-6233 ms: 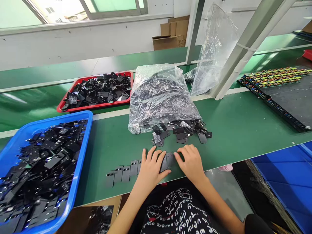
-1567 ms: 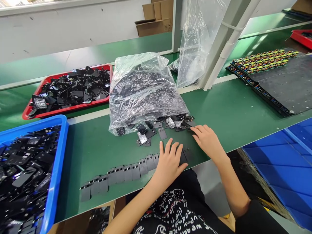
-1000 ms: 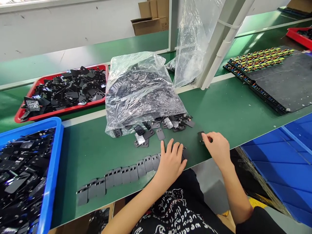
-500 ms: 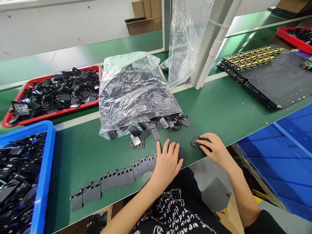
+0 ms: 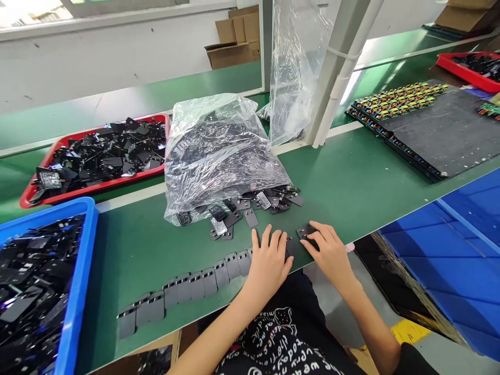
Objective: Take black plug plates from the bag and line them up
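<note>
A row of overlapping flat black plates (image 5: pixel 195 284) with small metal pins along their upper edges runs along the front of the green table. My left hand (image 5: pixel 269 260) lies with fingers spread over the right end of this row, hiding several of the plates. Just to its right, my right hand (image 5: pixel 330 255) has thumb and fingers closed on the edges of one black plate (image 5: pixel 303 232), which is at the table surface. Loose black plates (image 5: pixel 251 217) spill from the mouth of a clear plastic bag (image 5: pixel 226 151) beyond my left hand.
A red tray (image 5: pixel 113 183) and a blue bin (image 5: pixel 84 260), both full of black parts, stand at the left. A grey post (image 5: pixel 336 73) rises behind the bag. On the right, circuit boards (image 5: pixel 398 101) lie on a dark board (image 5: pixel 449 125). The table's front edge runs close to both hands.
My right hand has moved left with the black plate, closer to the row and my left hand. The left hand stays over the row. The camera view has shifted slightly.
</note>
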`<state>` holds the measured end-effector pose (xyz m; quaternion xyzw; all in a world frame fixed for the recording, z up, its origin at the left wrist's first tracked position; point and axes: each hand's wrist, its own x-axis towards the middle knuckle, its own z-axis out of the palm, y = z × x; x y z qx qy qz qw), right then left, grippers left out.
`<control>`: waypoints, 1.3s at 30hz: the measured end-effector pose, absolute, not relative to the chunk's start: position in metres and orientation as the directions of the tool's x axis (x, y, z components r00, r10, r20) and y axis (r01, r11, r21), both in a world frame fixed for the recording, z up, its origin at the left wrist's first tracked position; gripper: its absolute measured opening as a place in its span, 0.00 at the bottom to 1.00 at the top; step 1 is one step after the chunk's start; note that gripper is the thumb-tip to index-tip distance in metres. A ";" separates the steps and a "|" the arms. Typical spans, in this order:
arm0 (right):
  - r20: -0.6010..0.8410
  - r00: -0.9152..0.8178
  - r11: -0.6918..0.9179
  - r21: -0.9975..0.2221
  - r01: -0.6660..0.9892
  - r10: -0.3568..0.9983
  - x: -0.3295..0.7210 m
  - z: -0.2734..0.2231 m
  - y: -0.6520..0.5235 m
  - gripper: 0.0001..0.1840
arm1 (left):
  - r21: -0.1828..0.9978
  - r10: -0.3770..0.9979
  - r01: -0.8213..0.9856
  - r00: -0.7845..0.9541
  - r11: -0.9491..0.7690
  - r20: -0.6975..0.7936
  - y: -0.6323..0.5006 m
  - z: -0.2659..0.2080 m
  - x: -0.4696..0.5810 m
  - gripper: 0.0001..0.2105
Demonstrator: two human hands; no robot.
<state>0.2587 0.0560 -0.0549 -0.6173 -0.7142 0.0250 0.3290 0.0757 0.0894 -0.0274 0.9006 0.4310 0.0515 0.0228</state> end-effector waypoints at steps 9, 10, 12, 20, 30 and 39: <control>0.496 0.036 0.272 -0.535 0.800 0.868 0.270 -0.037 0.089 0.15 | 0.091 0.779 0.774 0.623 -0.627 0.070 0.088 -0.027 0.077 0.24; 0.495 0.014 0.290 -0.531 0.796 0.869 0.274 -0.037 0.102 0.15 | 0.091 0.779 0.774 0.622 -0.627 0.078 0.088 -0.025 0.080 0.25; 0.474 -0.076 0.345 -0.513 0.786 0.877 0.281 -0.041 0.125 0.15 | 0.098 0.780 0.775 0.616 -0.625 0.107 0.089 -0.021 0.090 0.27; 0.446 -0.126 0.362 -0.496 0.790 0.886 0.304 -0.062 0.108 0.18 | 0.100 0.738 0.734 0.652 -0.672 0.174 0.093 -0.028 0.121 0.26; 0.461 -0.089 0.368 -0.562 0.741 0.883 0.291 -0.039 0.070 0.14 | 0.107 0.801 0.799 0.566 -0.591 0.195 0.099 -0.036 0.115 0.31; 0.407 -0.169 0.351 -0.428 0.833 0.898 0.273 -0.035 0.205 0.08 | 0.105 0.836 0.840 0.503 -0.532 0.219 0.106 -0.040 0.149 0.27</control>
